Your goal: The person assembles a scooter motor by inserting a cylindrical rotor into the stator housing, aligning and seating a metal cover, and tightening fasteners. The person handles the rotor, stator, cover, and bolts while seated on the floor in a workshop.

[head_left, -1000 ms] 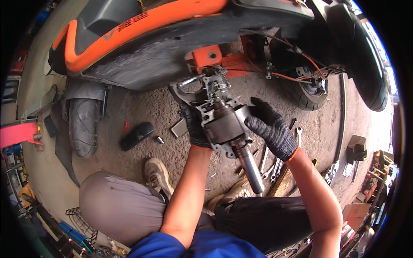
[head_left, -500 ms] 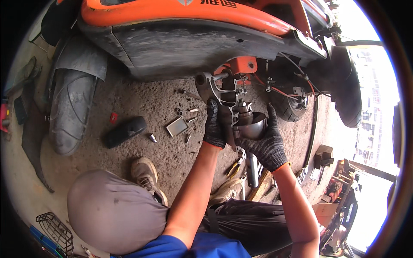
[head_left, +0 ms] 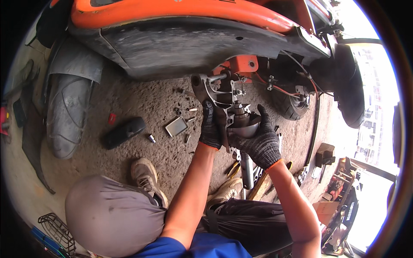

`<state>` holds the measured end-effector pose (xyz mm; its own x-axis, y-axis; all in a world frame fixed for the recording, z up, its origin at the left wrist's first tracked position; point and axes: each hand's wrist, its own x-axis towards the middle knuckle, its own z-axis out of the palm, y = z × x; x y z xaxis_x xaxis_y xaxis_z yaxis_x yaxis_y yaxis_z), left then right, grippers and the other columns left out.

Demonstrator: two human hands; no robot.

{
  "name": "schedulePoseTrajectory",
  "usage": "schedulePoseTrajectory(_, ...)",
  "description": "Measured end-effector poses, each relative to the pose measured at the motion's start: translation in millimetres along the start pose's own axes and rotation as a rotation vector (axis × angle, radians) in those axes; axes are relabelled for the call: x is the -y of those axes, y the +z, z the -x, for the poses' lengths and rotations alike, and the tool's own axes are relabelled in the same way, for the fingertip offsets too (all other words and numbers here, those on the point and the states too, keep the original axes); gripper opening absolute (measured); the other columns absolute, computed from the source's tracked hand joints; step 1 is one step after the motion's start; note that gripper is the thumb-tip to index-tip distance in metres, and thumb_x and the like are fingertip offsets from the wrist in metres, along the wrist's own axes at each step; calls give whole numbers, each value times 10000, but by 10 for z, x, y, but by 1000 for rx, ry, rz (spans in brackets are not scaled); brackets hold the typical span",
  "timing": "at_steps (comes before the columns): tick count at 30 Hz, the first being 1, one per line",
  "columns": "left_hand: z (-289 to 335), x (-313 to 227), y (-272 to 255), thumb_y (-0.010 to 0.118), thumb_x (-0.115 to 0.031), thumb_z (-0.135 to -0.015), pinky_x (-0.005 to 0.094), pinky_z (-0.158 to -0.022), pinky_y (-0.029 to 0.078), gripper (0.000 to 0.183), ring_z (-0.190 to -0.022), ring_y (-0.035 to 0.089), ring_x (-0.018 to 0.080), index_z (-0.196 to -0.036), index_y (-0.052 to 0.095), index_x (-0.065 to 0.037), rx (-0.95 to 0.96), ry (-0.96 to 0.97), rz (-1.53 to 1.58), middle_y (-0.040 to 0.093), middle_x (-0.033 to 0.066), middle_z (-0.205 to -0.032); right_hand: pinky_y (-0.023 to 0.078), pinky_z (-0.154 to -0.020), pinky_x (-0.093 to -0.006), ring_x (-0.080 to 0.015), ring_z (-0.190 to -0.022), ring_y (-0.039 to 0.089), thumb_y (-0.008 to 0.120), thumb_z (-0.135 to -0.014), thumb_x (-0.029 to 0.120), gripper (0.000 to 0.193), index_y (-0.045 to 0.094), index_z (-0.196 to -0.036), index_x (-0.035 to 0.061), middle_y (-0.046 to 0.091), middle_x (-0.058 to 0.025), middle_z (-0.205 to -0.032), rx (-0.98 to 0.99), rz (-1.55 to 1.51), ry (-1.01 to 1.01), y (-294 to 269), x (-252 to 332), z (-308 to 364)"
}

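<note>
A grey cast-metal housing [head_left: 215,95] with open ribs and a round tube end stands out below the scooter's underside. My left hand [head_left: 211,128], in a dark knit glove, is closed round its near side. My right hand [head_left: 261,144], gloved alike, wraps the underside of a round metal cup [head_left: 244,127], its thumb pointing up. The cup sits against the housing's right side, with a stepped shaft [head_left: 239,111] rising from it. My palms hide where the two parts meet. Just behind the housing is an orange frame bracket [head_left: 247,64].
An orange scooter [head_left: 185,15] fills the far side, with its front wheel [head_left: 66,116] at left. A small metal tray [head_left: 177,127], a black case [head_left: 124,132] and a socket [head_left: 152,138] lie on the rough floor. A metal cylinder [head_left: 247,172] and wrenches lie below my right hand.
My right hand and the metal cup have shifted slightly left, nearer the housing. The whole view has moved a little. Both hands keep their hold.
</note>
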<state>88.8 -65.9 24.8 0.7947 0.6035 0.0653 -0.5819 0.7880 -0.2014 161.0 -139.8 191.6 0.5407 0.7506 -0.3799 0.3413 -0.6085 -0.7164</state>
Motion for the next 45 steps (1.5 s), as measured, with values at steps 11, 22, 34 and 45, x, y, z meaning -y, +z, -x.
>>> schedulePoseTrajectory(11,158,43,44,477,-738,-940,508,-1116,460,887,-1319,559,332,-1547,395,-97,-194,-77,-203,565,138,-1463,499,-1008,-382,-234,-1027,642,990,-567,317,1222,292,-1512,-22,671,-124,-1093,-131,265,-54,23,12,-3)
schedulePoseTrajectory(22,94,90,-118,494,-790,-897,527,-1041,528,970,-1206,633,352,-1512,419,-44,-118,28,-85,604,184,-1391,487,-1022,-388,-239,-1023,641,996,-591,286,1196,285,-1500,-26,657,-136,-1119,-165,304,-45,129,42,55)
schedulePoseTrajectory(34,76,-159,-584,474,-736,-950,466,-1142,422,887,-1301,549,315,-1533,422,-70,105,35,83,562,131,-1467,521,-965,-280,-144,-1070,640,666,-917,-39,478,585,-1379,51,687,-53,-1178,-349,120,-21,-1857,-559,355)
schedulePoseTrajectory(45,200,28,-833,413,-734,-972,466,-1209,318,875,-1412,451,299,-1579,373,-105,-14,82,17,455,128,-1571,472,-353,-345,-188,-422,566,721,-950,190,250,704,-1124,11,614,-83,-603,-480,-459,793,-1297,-3201,1893)
